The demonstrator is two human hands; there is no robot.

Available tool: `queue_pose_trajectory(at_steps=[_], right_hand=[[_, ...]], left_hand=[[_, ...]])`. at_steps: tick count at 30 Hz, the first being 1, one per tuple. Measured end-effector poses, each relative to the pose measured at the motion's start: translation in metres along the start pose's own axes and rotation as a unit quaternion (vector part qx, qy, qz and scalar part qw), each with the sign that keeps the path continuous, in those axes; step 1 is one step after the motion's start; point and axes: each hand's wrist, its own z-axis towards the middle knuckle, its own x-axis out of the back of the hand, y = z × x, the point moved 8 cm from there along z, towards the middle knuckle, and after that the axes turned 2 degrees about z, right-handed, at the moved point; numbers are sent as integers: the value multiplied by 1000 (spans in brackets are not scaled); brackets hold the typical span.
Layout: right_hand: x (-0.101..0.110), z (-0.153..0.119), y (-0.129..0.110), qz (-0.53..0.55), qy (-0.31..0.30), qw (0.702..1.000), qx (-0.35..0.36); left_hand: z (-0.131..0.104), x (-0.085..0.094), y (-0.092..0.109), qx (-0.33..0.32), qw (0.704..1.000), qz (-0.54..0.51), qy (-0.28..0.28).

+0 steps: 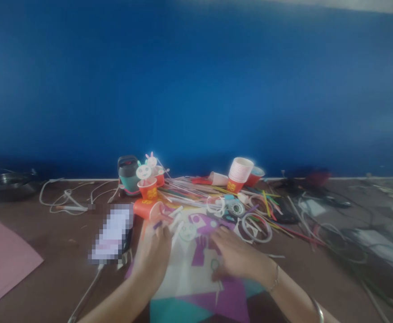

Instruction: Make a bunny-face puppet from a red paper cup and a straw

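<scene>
dark brown flat tabletop (pixel 62 237), pink paper sheet (pixel 6 260) at left, upright stack of red-and-white paper cups (pixel 240 174), perhaps white cables (pixel 82 294)

Around my right wrist, just behind my right hand (pixel 233 255), I wear a thin, silvery chain-like bracelet (pixel 276 277), its small links or beads too blurred to tell apart. Farther up the same forearm sits a thicker, smooth, rounded silver-coloured bangle (pixel 318 310) that catches the light. My left hand (pixel 156 246) and both forearms are bare, the fingers slightly blurred.
</scene>
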Motion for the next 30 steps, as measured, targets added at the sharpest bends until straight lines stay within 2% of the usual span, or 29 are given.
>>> queue_pose_trajectory(at_steps=[3, 6, 9, 12, 13, 15, 17, 22, 24, 26, 28, 30], right_hand=[[5, 5, 4, 20, 34, 999, 11], [15, 10, 8, 96, 76, 992, 20], [22, 13, 18, 232, 118, 965, -10], [14, 15, 22, 366, 95, 925, -45], [10, 16, 18, 399, 79, 913, -39], [4, 17, 8, 447, 61, 892, -7], [-1, 17, 2, 481, 75, 873, 8], [-21, 21, 2, 537, 120, 834, -47], [-23, 22, 0, 553, 115, 824, -50], [-20, 22, 4, 571, 117, 810, -64], [-11, 20, 15, 604, 145, 779, -86], [-2, 18, 30, 647, 188, 732, -101]], left_hand=[[4, 6, -3, 16, 998, -45, -36], [9, 21, -6, 40, 997, -42, -53], [14, 45, 3, 7, 999, -53, -5], [13, 58, 14, -23, 983, -170, 61], [12, 57, 17, -29, 971, -226, 69], [7, 49, 25, -44, 944, -325, 50], [3, 39, 35, -67, 921, -385, 18], [0, 25, 46, -68, 879, -467, -72], [3, 27, 45, -52, 880, -463, -90], [5, 33, 40, -30, 900, -426, -82], [4, 40, 38, -29, 922, -378, -74], [-1, 46, 47, -81, 930, -344, -97]])
